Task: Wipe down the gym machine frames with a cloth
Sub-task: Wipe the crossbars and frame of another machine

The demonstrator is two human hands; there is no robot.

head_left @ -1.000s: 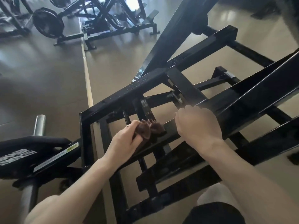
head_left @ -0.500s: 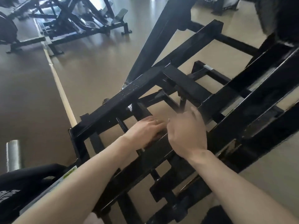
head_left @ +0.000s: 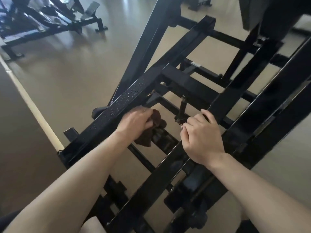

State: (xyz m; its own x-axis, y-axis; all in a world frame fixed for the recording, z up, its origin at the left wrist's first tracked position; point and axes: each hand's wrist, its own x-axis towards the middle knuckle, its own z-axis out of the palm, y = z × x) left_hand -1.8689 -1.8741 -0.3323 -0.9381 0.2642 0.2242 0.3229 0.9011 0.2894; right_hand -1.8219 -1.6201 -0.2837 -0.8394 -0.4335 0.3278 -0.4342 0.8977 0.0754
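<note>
1. Since half a second ago, both hands have shifted: the left hand [head_left: 137, 122] has come out toward the wet beam [head_left: 127, 100] with the cloth [head_left: 152, 127] visible again, and the right hand [head_left: 201, 137] has slid along its bar [head_left: 151, 179].
2. At present the left hand grips the brown cloth, bunched in curled fingers, just beside the near right edge of the wet beam; whether cloth touches metal there I cannot tell.
3. Meanwhile the right hand is closed around the nearer diagonal bar, fingers wrapped over its top edge, apparently for bracing.
4. Droplets bead along the wet beam's top face from near left to far right, so that face looks sprayed and not yet wiped.
5. To do this step well, I would flatten the cloth rather than keep it balled, lay it over the beam's top face, and draw it in one long pass along the beam, following the droplets.
6. Then wrap the cloth over the edges to catch the side faces, and work around the joint [head_left: 161, 73] where the cross bars meet.
7. Keeping the right hand's brace seems sensible while leaning over the frame [head_left: 239, 91].
8. Other machines [head_left: 50, 22] stand far left on the floor [head_left: 67, 73].
</note>
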